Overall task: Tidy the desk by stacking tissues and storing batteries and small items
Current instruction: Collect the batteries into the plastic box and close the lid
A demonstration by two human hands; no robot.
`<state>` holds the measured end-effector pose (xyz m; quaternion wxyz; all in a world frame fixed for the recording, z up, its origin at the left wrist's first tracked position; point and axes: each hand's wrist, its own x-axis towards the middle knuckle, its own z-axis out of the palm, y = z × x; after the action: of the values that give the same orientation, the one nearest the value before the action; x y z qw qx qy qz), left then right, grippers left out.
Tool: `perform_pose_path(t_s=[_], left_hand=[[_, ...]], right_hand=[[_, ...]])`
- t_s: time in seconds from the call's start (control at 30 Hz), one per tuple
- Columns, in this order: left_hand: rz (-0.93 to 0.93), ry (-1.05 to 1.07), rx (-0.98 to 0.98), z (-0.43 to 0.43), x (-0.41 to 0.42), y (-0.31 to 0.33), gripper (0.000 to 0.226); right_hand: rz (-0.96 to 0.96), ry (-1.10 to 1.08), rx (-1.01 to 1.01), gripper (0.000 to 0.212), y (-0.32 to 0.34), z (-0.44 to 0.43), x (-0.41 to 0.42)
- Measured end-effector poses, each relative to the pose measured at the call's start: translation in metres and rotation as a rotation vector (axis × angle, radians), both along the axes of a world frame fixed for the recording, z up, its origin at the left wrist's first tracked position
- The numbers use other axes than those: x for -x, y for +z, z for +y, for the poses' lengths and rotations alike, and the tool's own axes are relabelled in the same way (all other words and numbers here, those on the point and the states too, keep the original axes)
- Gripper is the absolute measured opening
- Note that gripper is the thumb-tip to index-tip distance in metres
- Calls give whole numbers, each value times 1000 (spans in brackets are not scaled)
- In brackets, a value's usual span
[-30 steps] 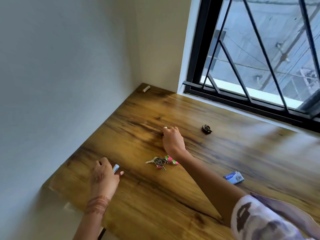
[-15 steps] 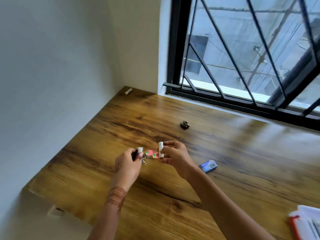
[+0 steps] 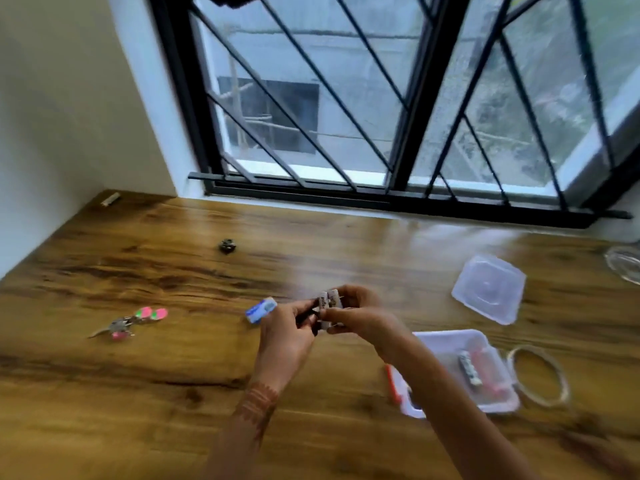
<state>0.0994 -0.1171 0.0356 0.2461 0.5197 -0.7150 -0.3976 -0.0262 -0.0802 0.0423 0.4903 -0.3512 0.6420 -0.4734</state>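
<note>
Both hands — left hand (image 3: 287,336), right hand (image 3: 360,315) — pinch white batteries (image 3: 328,303) between their fingertips. The open box (image 3: 485,407) right of them holds some already; keys (image 3: 130,322) left of them — still loose.

We count two hands (image 3: 287,336) (image 3: 363,318), two batteries (image 3: 328,303) held, one container (image 3: 498,403), one lid (image 3: 489,294), one key bunch (image 3: 130,322), one ring (image 3: 540,375).
</note>
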Motion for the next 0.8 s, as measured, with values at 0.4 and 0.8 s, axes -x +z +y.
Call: perform_pose_path(t_s=[0.4,0.8], left_hand=[[-199,-128,75,76,74,-24,38],[-274,-20,41,81,80,-24,33]], right_hand=[[619,-79,-469,12,-26,107,113],[903,-118,-365,8,-36,113,117]])
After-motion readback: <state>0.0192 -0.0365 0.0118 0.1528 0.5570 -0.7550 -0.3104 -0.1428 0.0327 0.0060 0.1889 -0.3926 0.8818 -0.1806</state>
